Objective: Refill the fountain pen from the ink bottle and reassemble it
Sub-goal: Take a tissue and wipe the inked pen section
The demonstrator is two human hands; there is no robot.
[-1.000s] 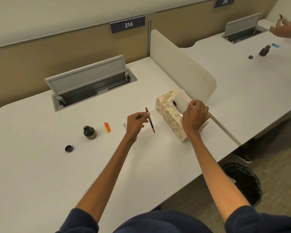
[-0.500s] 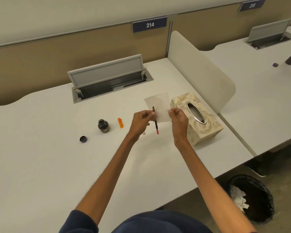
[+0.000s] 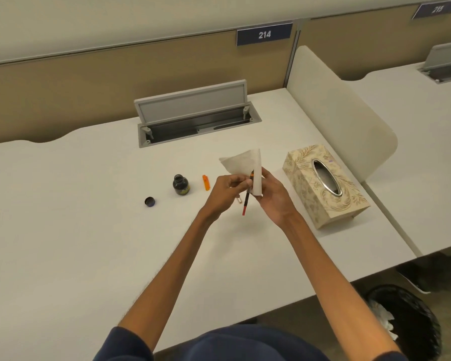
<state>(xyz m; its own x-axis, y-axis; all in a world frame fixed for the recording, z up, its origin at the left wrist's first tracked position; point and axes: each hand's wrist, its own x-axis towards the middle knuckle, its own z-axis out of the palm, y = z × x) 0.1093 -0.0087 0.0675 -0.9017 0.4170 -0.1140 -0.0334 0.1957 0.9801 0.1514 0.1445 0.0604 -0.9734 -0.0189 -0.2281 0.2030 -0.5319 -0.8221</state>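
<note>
My left hand [image 3: 223, 192] pinches the thin inner part of the fountain pen [image 3: 245, 201], nib end up, red end pointing down. My right hand [image 3: 272, 196] holds a white tissue [image 3: 245, 165] folded around the pen's upper end, which it hides. The open ink bottle [image 3: 181, 185] stands on the desk to the left of my hands. Its dark cap [image 3: 149, 201] lies further left. An orange pen piece [image 3: 206, 182] lies between the bottle and my left hand. A small pale piece [image 3: 238, 199] shows just below my left hand.
A patterned tissue box [image 3: 323, 183] stands right of my hands. Behind is an open grey cable tray [image 3: 193, 115]. A cream divider [image 3: 341, 113] separates the neighbouring desk. A black waste bin [image 3: 406, 324] with crumpled tissues stands on the floor at lower right.
My right hand pulled a tissue from the box, brought it to the pen and folded it around the upper end. The view shifted left.
</note>
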